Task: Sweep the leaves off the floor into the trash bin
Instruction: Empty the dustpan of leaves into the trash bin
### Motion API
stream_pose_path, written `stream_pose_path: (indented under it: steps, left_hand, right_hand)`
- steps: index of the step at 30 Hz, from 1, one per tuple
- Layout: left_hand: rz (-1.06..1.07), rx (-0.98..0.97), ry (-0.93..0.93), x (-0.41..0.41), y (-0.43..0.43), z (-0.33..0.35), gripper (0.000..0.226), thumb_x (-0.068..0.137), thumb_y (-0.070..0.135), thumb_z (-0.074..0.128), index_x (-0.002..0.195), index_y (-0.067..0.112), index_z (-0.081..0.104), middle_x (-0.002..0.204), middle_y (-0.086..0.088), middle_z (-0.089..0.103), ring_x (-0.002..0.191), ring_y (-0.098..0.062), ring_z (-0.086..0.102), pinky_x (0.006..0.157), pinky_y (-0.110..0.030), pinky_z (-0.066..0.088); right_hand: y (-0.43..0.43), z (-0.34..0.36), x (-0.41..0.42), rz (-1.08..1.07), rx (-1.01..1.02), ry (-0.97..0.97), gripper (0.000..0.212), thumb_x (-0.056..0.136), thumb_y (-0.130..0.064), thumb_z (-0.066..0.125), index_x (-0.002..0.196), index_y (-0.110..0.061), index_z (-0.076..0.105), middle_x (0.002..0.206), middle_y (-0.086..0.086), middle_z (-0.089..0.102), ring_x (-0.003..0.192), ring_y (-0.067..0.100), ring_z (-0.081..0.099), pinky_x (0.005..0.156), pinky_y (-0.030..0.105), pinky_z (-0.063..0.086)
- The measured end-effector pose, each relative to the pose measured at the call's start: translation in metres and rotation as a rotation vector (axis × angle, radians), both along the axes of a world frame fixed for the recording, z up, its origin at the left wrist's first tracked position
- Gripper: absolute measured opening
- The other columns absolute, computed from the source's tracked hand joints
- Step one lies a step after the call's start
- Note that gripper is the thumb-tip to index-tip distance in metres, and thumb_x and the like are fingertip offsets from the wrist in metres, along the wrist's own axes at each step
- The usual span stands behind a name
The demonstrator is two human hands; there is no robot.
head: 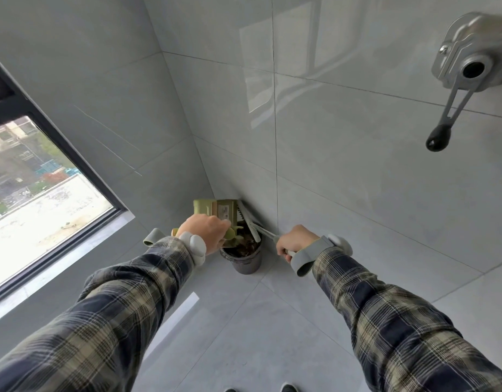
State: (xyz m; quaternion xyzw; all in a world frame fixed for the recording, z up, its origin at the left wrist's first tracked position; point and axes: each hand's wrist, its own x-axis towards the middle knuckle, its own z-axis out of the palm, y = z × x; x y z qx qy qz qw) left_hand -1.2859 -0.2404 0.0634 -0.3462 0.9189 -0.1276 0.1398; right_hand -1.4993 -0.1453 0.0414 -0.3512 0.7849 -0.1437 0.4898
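In the head view, the dark round trash bin (pixel 248 263) stood on the grey tiled floor (pixel 244 335) in the corner where two tiled walls met, just below the centre of the picture. Brown and green leaves (pixel 245 246) lay inside it, near the rim.

The left hand (pixel 207 233), at about 10 o'clock from the bin, was clenched on a green dustpan (pixel 215 207). The pan was tipped up on edge over the bin's 11 o'clock side, its underside toward the camera.

The right hand (pixel 296 241), at 3 o'clock from the bin, was closed around the pale handle of a small brush (pixel 251 222). The brush slanted up toward 10 o'clock, and its head lay beside the dustpan's right edge, above the bin's mouth.

Both arms wore plaid sleeves and grey wrist straps. A dark-framed window (pixel 32 193) filled the 9 o'clock side. A metal crank with a black knob (pixel 467 69) was fixed to the wall at 2 o'clock. Shoe tips (pixel 288 387) showed at 6 o'clock.
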Motion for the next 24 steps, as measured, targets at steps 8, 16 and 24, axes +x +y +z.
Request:
stream_pose_path:
  steps: [8, 16, 24]
  left_hand:
    - [0.061, 0.047, 0.022, 0.001, 0.017, -0.016, 0.016, 0.097, 0.030, 0.050, 0.106, 0.018, 0.056, 0.088, 0.002, 0.068, 0.077, -0.022, 0.067, 0.071, -0.038, 0.057]
    - [-0.003, 0.019, -0.050, -0.002, 0.026, -0.024, 0.016, 0.099, 0.027, 0.050, 0.110, 0.018, 0.055, 0.089, 0.001, 0.066, 0.069, -0.020, 0.060, 0.058, -0.031, 0.043]
    - [0.267, 0.027, 0.293, 0.014, 0.019, -0.005, 0.014, 0.094, 0.033, 0.050, 0.091, 0.021, 0.057, 0.076, 0.004, 0.061, 0.065, -0.024, 0.055, 0.061, -0.032, 0.047]
  right_hand:
    - [0.003, -0.001, 0.003, 0.003, -0.001, -0.006, 0.014, 0.079, 0.000, 0.065, 0.066, -0.002, 0.060, 0.058, 0.010, 0.059, 0.051, 0.021, 0.053, 0.057, 0.025, 0.043]
    - [0.013, -0.007, 0.009, -0.028, -0.003, -0.047, 0.018, 0.079, 0.001, 0.065, 0.062, 0.000, 0.059, 0.045, 0.009, 0.058, 0.045, 0.022, 0.055, 0.051, 0.024, 0.043]
    - [0.018, -0.005, 0.013, -0.008, -0.014, -0.048, 0.017, 0.078, 0.000, 0.066, 0.061, 0.000, 0.061, 0.044, 0.008, 0.059, 0.042, 0.019, 0.055, 0.048, 0.022, 0.043]
